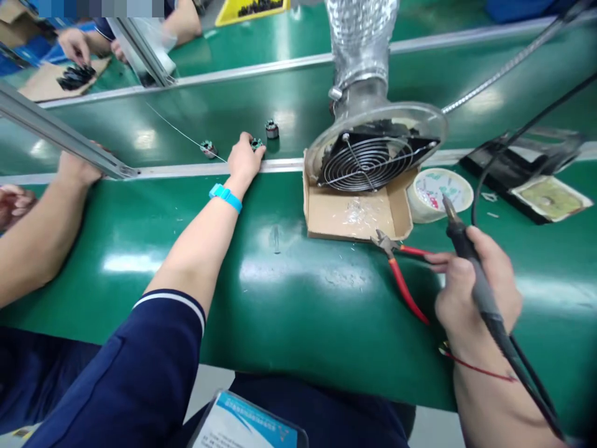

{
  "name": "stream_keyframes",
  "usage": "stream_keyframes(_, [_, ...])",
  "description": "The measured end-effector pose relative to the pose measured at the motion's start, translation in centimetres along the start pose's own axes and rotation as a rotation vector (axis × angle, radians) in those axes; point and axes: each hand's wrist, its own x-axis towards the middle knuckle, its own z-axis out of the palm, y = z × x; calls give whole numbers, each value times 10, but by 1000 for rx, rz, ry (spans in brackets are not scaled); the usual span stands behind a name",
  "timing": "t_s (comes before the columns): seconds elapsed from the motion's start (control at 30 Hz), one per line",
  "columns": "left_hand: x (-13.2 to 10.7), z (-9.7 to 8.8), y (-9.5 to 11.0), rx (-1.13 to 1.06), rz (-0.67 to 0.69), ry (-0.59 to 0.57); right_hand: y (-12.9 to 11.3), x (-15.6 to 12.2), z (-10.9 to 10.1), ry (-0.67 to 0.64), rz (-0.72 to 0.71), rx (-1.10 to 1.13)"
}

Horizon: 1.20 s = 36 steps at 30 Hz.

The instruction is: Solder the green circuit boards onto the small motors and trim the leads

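Observation:
My left hand (242, 160) reaches to the metal rail, its fingers closed round a small motor stator (256, 144) with a green top. A thin pale wire (180, 129) runs up to this hand; whether the fingers hold it too is hidden. Two similar parts stand close by, one stator (272, 129) beyond the hand and another stator (208, 149) to its left. In my right hand (480, 292) is a soldering iron (473, 267), tip pointing up and left. Its fingers also touch one red handle of the diagonal cutters (405, 280), which lie with jaws apart.
A fume extractor hood (373, 158) hangs over a cardboard box (345, 218) holding clear scraps. Right of it are a tape roll (441, 193) and an iron stand with a sponge (553, 198). A co-worker's arm (51, 230) rests at left; another person works behind the frame.

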Motion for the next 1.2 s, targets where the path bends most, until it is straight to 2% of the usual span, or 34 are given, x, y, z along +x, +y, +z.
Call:
stream_keyframes(0.07, [4,-7,-2,60,-5,-19,1,-2,0,-38,83,-10])
stream_keyframes(0.13, [8,-23,-11,94,3,54,-1,-2,-2,-59,108,-35])
stream_keyframes(0.2, [15,-45,-28,164,-80,148,-3,-1,-3,-69,111,-42])
stream_keyframes(0.23, [19,-56,-38,211,-156,158,-3,-1,-3,-81,119,-46])
stream_keyframes(0.3, [27,-77,-57,270,-245,75,-3,1,-3,-114,146,-49])
stream_keyframes(0.4, [26,-92,-69,277,-202,-20,-4,2,-3,-129,152,-52])
stream_keyframes(0.5, [-3,-83,-54,240,-43,-96,-5,2,-2,-108,128,-50])
stream_keyframes(0.63, [-58,-52,-16,173,176,-233,-2,0,-2,-82,98,-90])
stream_keyframes(0.7, [-68,-41,2,142,221,-288,-1,-1,-3,-77,73,-112])
stream_keyframes(0.73, [-66,-37,8,124,233,-305,-1,-1,-4,-77,58,-121])
stream_keyframes(0.8, [-47,-35,16,92,234,-283,-1,-1,-5,-74,28,-144])
stream_keyframes(0.87, [-14,-35,19,110,196,-162,-2,0,-5,-63,1,-166])
stream_keyframes(0.93, [23,-35,19,232,114,-26,-3,2,-5,-50,-23,-182])
stream_keyframes(1.03, [61,-34,18,420,17,-104,-4,6,-5,-54,-80,-161])
stream_keyframes(1.1, [70,-33,19,458,22,-169,-5,7,-5,-52,-126,-128])
stream_keyframes(1.2, [59,-37,22,465,81,-184,-8,8,-6,-32,-150,-109])
